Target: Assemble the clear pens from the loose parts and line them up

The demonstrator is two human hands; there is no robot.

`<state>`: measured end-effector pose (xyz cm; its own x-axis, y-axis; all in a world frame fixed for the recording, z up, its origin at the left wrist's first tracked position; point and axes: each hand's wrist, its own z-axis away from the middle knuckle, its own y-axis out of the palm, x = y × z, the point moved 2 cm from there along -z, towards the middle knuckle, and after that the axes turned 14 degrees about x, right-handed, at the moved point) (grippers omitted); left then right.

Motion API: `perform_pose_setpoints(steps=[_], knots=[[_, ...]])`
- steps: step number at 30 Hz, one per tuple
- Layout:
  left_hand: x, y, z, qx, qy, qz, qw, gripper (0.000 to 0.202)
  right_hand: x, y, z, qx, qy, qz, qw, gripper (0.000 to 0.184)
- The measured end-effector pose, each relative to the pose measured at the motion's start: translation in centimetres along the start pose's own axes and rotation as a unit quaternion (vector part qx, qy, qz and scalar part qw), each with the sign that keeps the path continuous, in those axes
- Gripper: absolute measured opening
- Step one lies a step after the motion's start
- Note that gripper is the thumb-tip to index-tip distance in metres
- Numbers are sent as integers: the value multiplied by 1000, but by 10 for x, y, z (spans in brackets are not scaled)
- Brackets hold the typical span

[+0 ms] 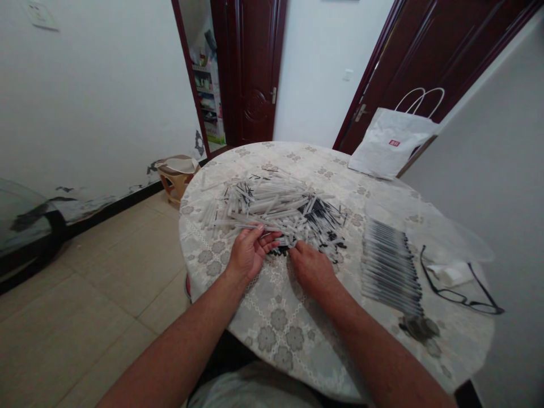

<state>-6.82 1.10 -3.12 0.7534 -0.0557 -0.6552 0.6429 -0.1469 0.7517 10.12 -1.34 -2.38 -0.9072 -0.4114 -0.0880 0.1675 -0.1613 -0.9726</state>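
Observation:
A loose heap of translucent white pen barrels (267, 195) lies on the round table, mixed with thin dark pen refills (317, 211). At the heap's near edge my left hand (250, 249) has its thumb and fingertips closed on a pale pen barrel (272, 228). Close beside it, my right hand (312, 269) is curled, knuckles up, its fingertips at small black pieces (279, 250) on the cloth. What those fingertips pinch, if anything, is hidden. To the right, several pens with dark cores (389, 266) lie side by side in a neat row.
Black-framed glasses (463, 300) rest upside down at the right, around a crumpled white tissue (450, 275). Clear plastic film (450, 226) lies behind the pen row. A white paper bag (391, 141) stands at the far right edge. A stool (176, 175) is beyond the table's left side.

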Motion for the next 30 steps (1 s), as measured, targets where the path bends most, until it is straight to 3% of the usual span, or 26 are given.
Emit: perform_pose_setpoints(steps=[4, 6, 9, 13, 18, 21, 25, 30], knots=[[1, -1, 0, 0, 1, -7, 1000, 25, -5, 1, 2, -72, -20, -91, 993, 18], [2, -2, 0, 2, -2, -10, 1000, 26, -11, 1, 5, -146, -36, -208, 967, 16], [3, 0, 1, 16, -19, -21, 999, 29, -22, 4, 7, -223, -42, -419, 879, 12], [5, 4, 3, 45, -47, -39, 997, 34, -31, 8, 4, -237, -41, -609, 756, 19], [8, 5, 3, 62, -69, -50, 994, 36, -29, 8, -2, -214, -59, -696, 682, 26], [8, 5, 3, 69, -71, -55, 994, 36, -27, 9, -3, -202, -74, -705, 675, 28], [9, 6, 4, 83, -68, -60, 992, 37, -27, 14, -4, -201, -55, -669, 714, 25], [11, 5, 3, 98, -73, -65, 990, 35, -25, 17, -5, -199, -56, -687, 697, 26]])
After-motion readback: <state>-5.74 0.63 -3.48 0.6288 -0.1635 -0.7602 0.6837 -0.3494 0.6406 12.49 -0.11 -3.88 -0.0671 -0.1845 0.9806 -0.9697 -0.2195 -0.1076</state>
